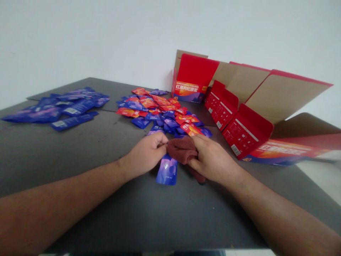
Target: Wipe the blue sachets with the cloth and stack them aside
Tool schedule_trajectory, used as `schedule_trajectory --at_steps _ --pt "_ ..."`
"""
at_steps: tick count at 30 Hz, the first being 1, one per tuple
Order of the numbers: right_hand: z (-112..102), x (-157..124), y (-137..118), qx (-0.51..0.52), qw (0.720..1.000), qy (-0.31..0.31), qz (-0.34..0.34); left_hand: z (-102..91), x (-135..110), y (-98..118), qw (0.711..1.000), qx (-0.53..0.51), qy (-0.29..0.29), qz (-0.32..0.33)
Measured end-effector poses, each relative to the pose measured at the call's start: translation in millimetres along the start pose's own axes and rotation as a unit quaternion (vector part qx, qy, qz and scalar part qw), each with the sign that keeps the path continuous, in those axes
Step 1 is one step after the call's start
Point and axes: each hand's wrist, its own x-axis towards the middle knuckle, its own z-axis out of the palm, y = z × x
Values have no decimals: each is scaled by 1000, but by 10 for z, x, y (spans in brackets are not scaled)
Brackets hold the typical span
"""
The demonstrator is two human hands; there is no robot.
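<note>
Low over the table, my left hand [146,153] pinches the top end of a blue sachet [167,170], which hangs down from the fingertips with its printed face toward me. A folded brown cloth [183,149] is gripped in my right hand [209,154], its bunched part close against the sachet's upper end and a loose end hanging below. That cloth covers part of the sachet's top. Just beyond both hands lies a mixed heap of red and blue sachets [160,106].
A pile of blue sachets [71,105] lies on the dark table [112,206] at the left. Open red cartons [189,90] stand at the back and right, flaps raised. One nearer carton [282,151] reaches the right edge. A pale wall [106,39] rises behind.
</note>
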Motion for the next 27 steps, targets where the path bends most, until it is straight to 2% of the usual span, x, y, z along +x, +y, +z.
schedule_trajectory --at_steps 5,10,14,20,25,27 --pt "24 9 31 -5 999 23 37 1 5 -22 1000 22 7 12" --pt "15 -45 -62 17 999 -21 -37 11 16 -33 1000 -19 5 -4" --pt "-7 -84 -121 6 992 -73 -105 14 35 -47 1000 -4 19 -5" --pt "-1 -81 -117 -27 998 -26 -53 15 34 -40 999 -12 31 -8" --pt "9 -110 -201 -10 990 -68 -123 8 43 -41 1000 -7 27 -8" --pt "6 -115 -210 -14 991 -64 -119 7 45 -37 999 1 33 -11"
